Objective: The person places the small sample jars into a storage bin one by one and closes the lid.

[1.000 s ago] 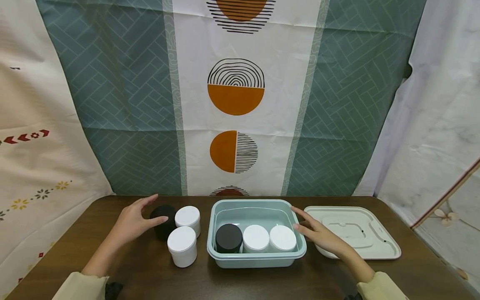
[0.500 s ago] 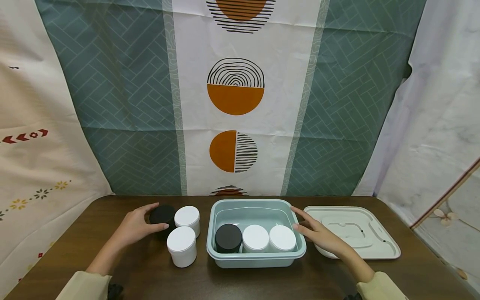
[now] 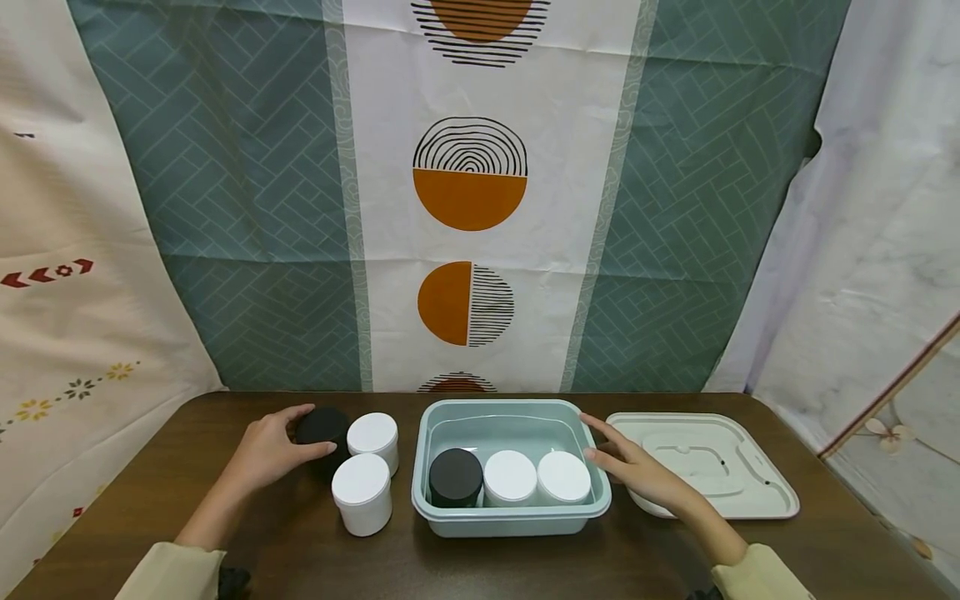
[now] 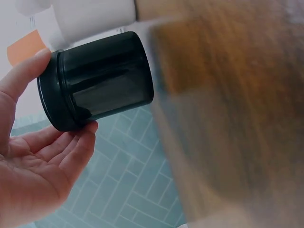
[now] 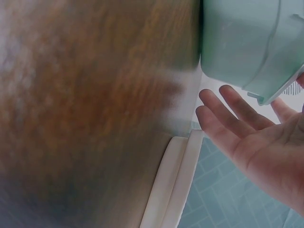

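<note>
My left hand (image 3: 267, 450) grips a black jar (image 4: 104, 78) by its lid, thumb on one side and fingertips on the other. That jar stands upright at the left of the table, with two white jars (image 3: 372, 435) (image 3: 362, 493) close to its right. My right hand (image 3: 641, 472) rests on the right rim of a pale blue-green plastic bin (image 3: 512, 527), its fingers mostly straight. Inside the bin, along the near side, a black jar (image 3: 456, 477) and two white jars (image 3: 511, 477) (image 3: 564, 477) sit in a row.
A whitish bin lid (image 3: 708, 454) lies on the brown table (image 3: 315, 558) at the right, partly behind my right forearm. Patterned cloth (image 3: 465, 208) hangs along the table's back edge, and light cloth hangs at both sides.
My left hand has come in from the left and its thumb and fingers have closed on the black jar's lid. My right hand stays at the bin's rim.
</note>
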Demonstrator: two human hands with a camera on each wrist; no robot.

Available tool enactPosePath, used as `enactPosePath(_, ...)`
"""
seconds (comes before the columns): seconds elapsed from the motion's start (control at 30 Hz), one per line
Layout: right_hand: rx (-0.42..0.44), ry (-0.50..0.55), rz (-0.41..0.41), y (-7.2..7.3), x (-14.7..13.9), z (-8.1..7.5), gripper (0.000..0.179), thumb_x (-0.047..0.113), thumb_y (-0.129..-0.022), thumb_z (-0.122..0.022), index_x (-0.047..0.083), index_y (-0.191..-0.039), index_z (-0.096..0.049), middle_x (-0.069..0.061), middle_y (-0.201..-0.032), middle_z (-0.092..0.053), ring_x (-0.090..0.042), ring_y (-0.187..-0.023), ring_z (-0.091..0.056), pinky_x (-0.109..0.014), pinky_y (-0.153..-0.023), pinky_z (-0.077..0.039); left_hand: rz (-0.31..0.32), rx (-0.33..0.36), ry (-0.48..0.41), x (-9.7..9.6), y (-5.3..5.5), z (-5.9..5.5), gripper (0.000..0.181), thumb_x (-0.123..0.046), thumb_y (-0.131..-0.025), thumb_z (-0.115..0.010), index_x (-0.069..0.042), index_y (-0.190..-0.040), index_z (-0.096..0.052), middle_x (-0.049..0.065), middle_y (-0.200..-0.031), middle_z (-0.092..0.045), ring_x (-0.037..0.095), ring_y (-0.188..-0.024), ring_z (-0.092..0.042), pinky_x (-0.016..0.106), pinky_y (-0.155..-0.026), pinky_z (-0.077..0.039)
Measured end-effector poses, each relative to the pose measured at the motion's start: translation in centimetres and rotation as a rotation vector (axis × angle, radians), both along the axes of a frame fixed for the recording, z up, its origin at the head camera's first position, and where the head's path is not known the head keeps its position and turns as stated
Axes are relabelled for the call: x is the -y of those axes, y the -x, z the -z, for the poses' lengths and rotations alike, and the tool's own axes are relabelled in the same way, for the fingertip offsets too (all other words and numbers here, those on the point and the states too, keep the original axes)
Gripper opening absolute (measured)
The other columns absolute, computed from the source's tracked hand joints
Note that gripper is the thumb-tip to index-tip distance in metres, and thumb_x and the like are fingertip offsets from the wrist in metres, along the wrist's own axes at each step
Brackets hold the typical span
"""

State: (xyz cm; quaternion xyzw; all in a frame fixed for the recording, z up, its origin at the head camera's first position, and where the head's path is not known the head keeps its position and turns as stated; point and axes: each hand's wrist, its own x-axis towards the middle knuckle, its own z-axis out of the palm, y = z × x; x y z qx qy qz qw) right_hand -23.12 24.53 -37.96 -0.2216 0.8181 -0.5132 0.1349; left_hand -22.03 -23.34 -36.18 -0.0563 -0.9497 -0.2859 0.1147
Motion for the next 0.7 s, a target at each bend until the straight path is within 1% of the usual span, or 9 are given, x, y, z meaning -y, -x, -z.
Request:
enactPosePath(0.1, -0.001, -0.003, 0.002, 0.0, 0.0, 0.0, 0.06, 0.021, -0.097, -0.044, 0.008, -0.146, -0.013, -0.034, -0.132, -0.032, -0.042, -0.116, -0.043, -0.046, -0.083, -0.047, -0.031, -0.025, 0.009, -0.1, -0.1, -0.6, 0.075, -0.036, -0.068, -0.078, 0.011, -0.12, -0.051, 0.029, -0.104, -0.059, 0.031, -0.083, -0.059, 0.038, -0.064, -0.047)
enactPosePath(0.23, -0.002, -0.005, 0.005, 0.0, 0.0, 0.0, 0.06, 0.022, -0.097, -0.044, 0.008, -0.146, -0.013, -0.034, -0.132, -0.032, -0.042, -0.116, -0.043, -0.046, -0.083, -0.048, -0.074, -0.057, 0.012, -0.4, -0.4, -1.6, 0.076, -0.04, -0.068, -0.077, 0.009, -0.121, -0.051, 0.027, -0.1, -0.06, 0.028, -0.078, -0.055, 0.035, -0.062, -0.043)
enactPosePath(0.33, 0.0, -0.005, 0.007, 0.0, 0.0, 0.0, 0.06, 0.022, -0.096, -0.044, 0.008, -0.146, -0.013, -0.034, -0.132, -0.032, -0.043, -0.116, -0.043, -0.046, -0.083, -0.048, -0.089, -0.087, 0.0, -0.7, -0.6, -2.5, 0.076, -0.041, -0.069, -0.076, 0.007, -0.122, -0.051, 0.024, -0.098, -0.061, 0.026, -0.076, -0.052, 0.033, -0.061, -0.041)
enactPosePath(0.43, 0.0, -0.004, 0.009, 0.0, 0.0, 0.0, 0.06, 0.022, -0.096, -0.044, 0.008, -0.146, -0.013, -0.034, -0.132, -0.032, -0.043, -0.116, -0.043, -0.046, -0.083, -0.048, -0.092, -0.133, -0.019, -1.2, -0.8, -3.3, 0.075, -0.04, -0.071, -0.075, 0.008, -0.123, -0.05, 0.027, -0.106, -0.059, 0.035, -0.085, -0.054, 0.04, -0.067, -0.044)
enactPosePath(0.5, 0.0, -0.003, 0.009, 0.0, 0.0, 0.0, 0.061, 0.022, -0.096, -0.045, 0.008, -0.146, -0.013, -0.034, -0.132, -0.032, -0.043, -0.116, -0.043, -0.046, -0.083, -0.048, -0.094, -0.165, -0.026, -1.6, -0.9, -3.8, 0.074, -0.039, -0.071, -0.075, 0.008, -0.123, -0.049, 0.03, -0.113, -0.055, 0.041, -0.094, -0.052, 0.048, -0.073, -0.043)
enactPosePath(0.57, -0.001, -0.002, 0.008, 0.0, 0.1, 0.0, 0.061, 0.022, -0.096, -0.045, 0.007, -0.146, -0.013, -0.034, -0.132, -0.032, -0.043, -0.116, -0.043, -0.046, -0.082, -0.048, -0.099, -0.2, -0.04, -2.0, -1.1, -4.3, 0.072, -0.036, -0.071, -0.075, 0.007, -0.123, -0.049, 0.032, -0.117, -0.052, 0.045, -0.101, -0.05, 0.052, -0.076, -0.042)
enactPosePath(0.7, 0.0, -0.004, 0.009, 0.0, 0.1, 0.0, 0.06, 0.022, -0.096, -0.045, 0.008, -0.146, -0.013, -0.034, -0.133, -0.03, -0.043, -0.116, -0.043, -0.046, -0.082, -0.048, -0.108, -0.254, -0.062, -3.0, -1.3, -5.1, 0.069, -0.033, -0.07, -0.076, 0.005, -0.122, -0.051, 0.03, -0.115, -0.054, 0.043, -0.1, -0.051, 0.05, -0.075, -0.042)
